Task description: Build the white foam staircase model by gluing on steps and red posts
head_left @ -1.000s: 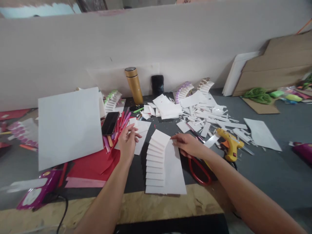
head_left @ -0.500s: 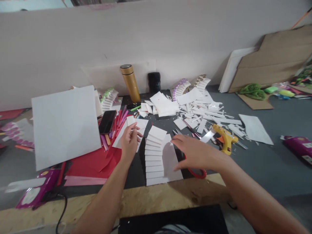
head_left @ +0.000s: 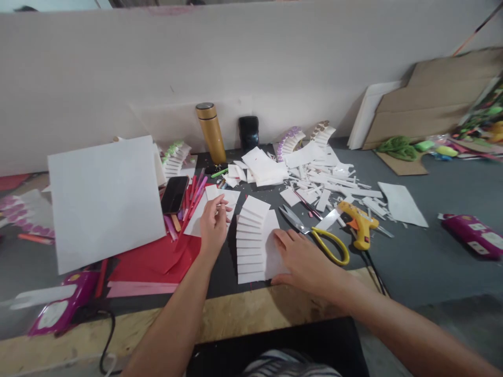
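A white sheet with a fanned, step-like stack of white strips (head_left: 251, 238) lies in front of me on the dark mat. My right hand (head_left: 302, 262) rests flat on the sheet's near right part, fingers stretched out. To the left of the stack, my left hand (head_left: 213, 226) hovers with thumb and fingers pinched together over a loose white paper piece (head_left: 222, 199); what it pinches is too small to make out. Yellow-handled scissors (head_left: 328, 243) lie just right of my right hand.
A yellow glue gun (head_left: 359, 222) and scattered white offcuts (head_left: 330, 180) lie to the right. On the left are a large white board (head_left: 104, 201), red paper (head_left: 157, 262), a phone (head_left: 175, 193) and coloured sticks. A gold flask (head_left: 210, 133) stands by the wall. A purple tool (head_left: 63, 309) lies near left.
My right hand has slid from the top of the stepped stack toward me onto the sheet's near right part, uncovering the scissors. The left hand has hardly moved.
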